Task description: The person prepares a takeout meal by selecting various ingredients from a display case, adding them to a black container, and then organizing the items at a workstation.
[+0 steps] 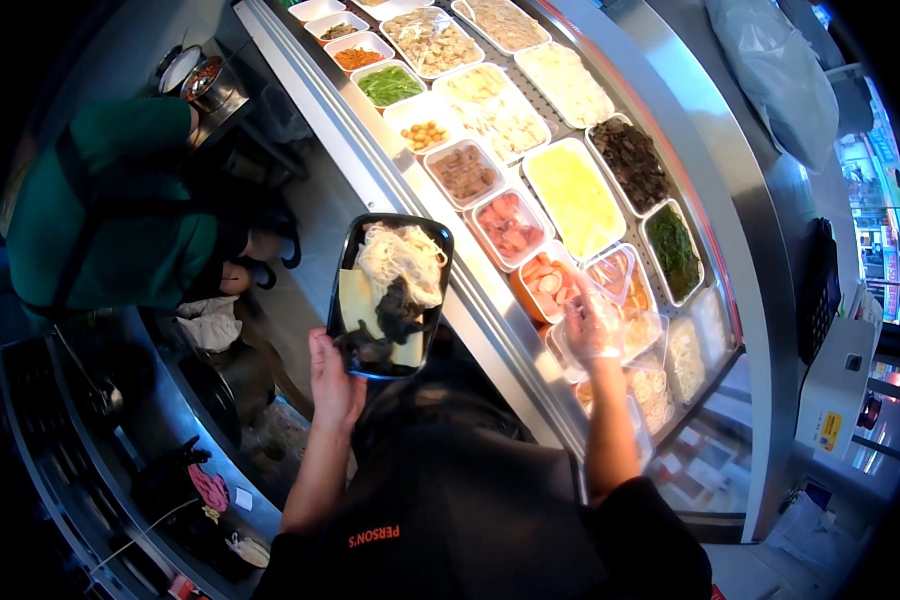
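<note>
My left hand (336, 378) grips the lower left edge of a black rectangular tray (447, 290), thumb over the rim. In the tray lie pale noodles (402, 262), dark wood ear fungus (400, 312) and flat yellowish slabs (354, 300). My right hand (594, 322), in a clear plastic glove, reaches into the lit display counter. Its fingers are over the near edge of a container of pinkish-orange round slices (548, 284); glare and the glove blur the fingertips. Just beside them is a container under clear wrap (615, 272).
White containers of pink meat pieces (508, 226), yellow strips (573, 200), wood ear (627, 163) and green leaves (673, 250) fill the counter. Its metal edge (400, 180) runs along my front. At left, a person in green (120, 220) bends near a pot (215, 85). Shelves (60, 440) stand lower left.
</note>
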The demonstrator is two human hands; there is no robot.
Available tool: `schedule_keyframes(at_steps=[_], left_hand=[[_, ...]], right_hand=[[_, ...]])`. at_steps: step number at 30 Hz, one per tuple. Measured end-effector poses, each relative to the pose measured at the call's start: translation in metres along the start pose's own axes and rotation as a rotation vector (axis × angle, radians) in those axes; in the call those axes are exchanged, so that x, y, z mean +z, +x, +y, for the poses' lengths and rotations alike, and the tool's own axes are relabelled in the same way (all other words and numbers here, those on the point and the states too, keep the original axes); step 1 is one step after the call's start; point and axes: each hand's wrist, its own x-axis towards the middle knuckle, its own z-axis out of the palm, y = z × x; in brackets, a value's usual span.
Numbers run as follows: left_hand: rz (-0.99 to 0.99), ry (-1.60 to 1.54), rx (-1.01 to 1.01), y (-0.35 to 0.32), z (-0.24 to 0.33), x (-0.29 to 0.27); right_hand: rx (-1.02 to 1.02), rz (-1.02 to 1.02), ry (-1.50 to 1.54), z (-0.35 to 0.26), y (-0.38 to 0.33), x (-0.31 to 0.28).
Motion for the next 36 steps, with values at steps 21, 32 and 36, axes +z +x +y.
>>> schedule_keyframes(at_steps=[21, 32, 36], left_hand=[[0.037, 0.041, -0.085, 0.048, 0.008, 0.018], [0.128, 0.118, -0.012, 0.190, 0.074, 0.009], [0.128, 0.060, 0.005, 0.255, 0.099, 0.009]], right_hand=[[-0.127, -0.063, -0.128, 0.078, 0.107, 0.006], [-0.120, -0.052, -0.091, -0.038, 0.452, 0.159], [-0.064, -0.124, -0.097, -0.073, 0.546, 0.196]])
